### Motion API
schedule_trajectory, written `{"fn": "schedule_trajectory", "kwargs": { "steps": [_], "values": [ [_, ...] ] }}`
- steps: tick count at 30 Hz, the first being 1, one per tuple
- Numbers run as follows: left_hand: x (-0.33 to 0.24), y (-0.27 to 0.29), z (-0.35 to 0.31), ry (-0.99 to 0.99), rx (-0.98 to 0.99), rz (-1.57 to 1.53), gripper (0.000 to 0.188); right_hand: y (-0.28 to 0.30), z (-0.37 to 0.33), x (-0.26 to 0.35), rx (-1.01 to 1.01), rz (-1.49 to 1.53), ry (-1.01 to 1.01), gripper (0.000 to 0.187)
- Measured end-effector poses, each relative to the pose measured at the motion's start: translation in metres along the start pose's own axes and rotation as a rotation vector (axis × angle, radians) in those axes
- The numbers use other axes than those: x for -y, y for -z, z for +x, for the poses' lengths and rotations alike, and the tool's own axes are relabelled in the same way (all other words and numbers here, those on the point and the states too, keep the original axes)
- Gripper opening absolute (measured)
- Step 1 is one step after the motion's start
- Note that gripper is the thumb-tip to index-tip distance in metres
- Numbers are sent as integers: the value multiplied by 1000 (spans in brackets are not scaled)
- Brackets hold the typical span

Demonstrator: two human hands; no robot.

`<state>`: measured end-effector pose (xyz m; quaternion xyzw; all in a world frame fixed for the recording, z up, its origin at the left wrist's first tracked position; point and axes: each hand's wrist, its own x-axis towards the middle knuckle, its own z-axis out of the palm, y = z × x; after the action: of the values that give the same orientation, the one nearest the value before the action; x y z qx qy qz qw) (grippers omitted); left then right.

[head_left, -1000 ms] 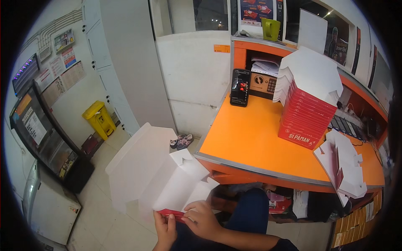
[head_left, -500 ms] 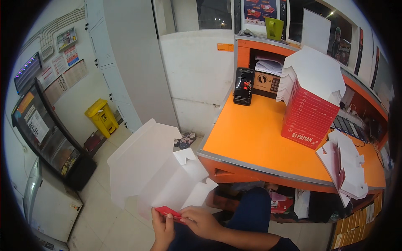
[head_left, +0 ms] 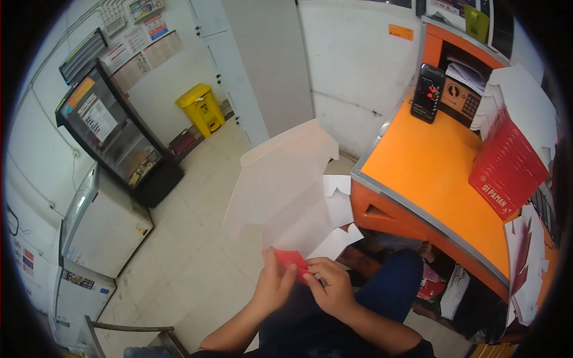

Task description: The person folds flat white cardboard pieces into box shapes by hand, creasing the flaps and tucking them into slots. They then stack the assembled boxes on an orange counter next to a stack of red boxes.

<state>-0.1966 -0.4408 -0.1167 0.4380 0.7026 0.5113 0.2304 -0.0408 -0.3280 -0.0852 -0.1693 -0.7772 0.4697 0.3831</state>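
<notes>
Over my lap is a partly folded cardboard box [head_left: 286, 185], white inside, its large lid panel spread away from me and its notched side flaps standing out on the right. My left hand [head_left: 276, 283] pinches the left part of its red near flap [head_left: 290, 259] between thumb and fingers. At the right part of that same flap, my right hand [head_left: 330, 287] is closed with bent fingers. The hands are close together, and the fingers hide some of the fold.
To the right stands an orange desk [head_left: 412, 155] with a stack of red boxes [head_left: 507, 167], flat box blanks [head_left: 528, 262] and an upright phone [head_left: 428, 92]. A yellow bin [head_left: 203, 110], a black display fridge [head_left: 116, 128] and a white freezer [head_left: 107, 221] are at left.
My view has turned left, so the desk and stack appear farther right. Both hands still grip the red flap, which now shows more of its red face. Both forearms show more.
</notes>
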Motion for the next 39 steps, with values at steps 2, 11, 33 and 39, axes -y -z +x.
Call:
{"fn": "schedule_trajectory", "kwargs": {
  "steps": [2,11,33,39],
  "values": [
    [-5,-8,-2,-36,-25,-58,57,-1,0,-4,-48,-14,-6,8],
    [-11,-4,3,12,14,-73,40,2,-4,-6,42,18,-80,9],
    [-21,-3,-3,169,66,166,30,-11,-19,-34,124,217,-453,14],
    [-17,-2,-1,113,66,58,51,-5,-13,-24,171,116,-371,20]
  ]
}}
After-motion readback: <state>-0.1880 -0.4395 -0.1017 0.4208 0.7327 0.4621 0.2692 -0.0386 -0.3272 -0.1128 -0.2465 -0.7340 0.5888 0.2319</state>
